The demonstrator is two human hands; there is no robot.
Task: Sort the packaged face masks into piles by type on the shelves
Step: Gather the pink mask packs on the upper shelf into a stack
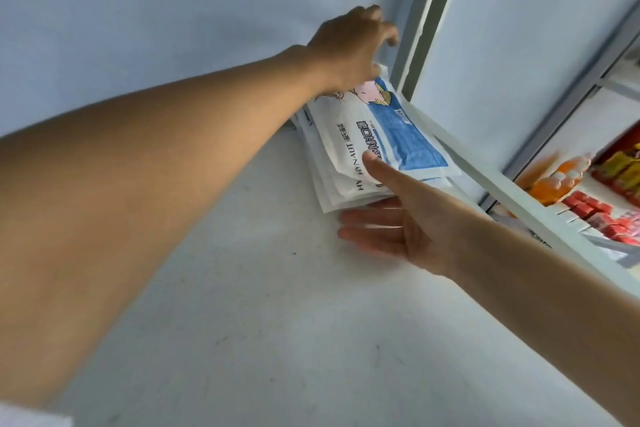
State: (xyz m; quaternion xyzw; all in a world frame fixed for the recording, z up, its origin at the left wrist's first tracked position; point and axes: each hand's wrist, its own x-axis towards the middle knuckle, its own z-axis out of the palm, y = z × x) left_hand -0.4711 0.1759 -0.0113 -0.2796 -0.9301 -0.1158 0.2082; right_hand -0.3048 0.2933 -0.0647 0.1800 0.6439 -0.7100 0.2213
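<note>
Both hands' fingers straight (nothing gripped), left hand (349,45) and right hand (398,215) against the mask pile (374,146).

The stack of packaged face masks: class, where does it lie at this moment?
In the head view the stack of packaged face masks lies on the white shelf, in its far right corner, between the left hand behind and the right hand in front.
</note>
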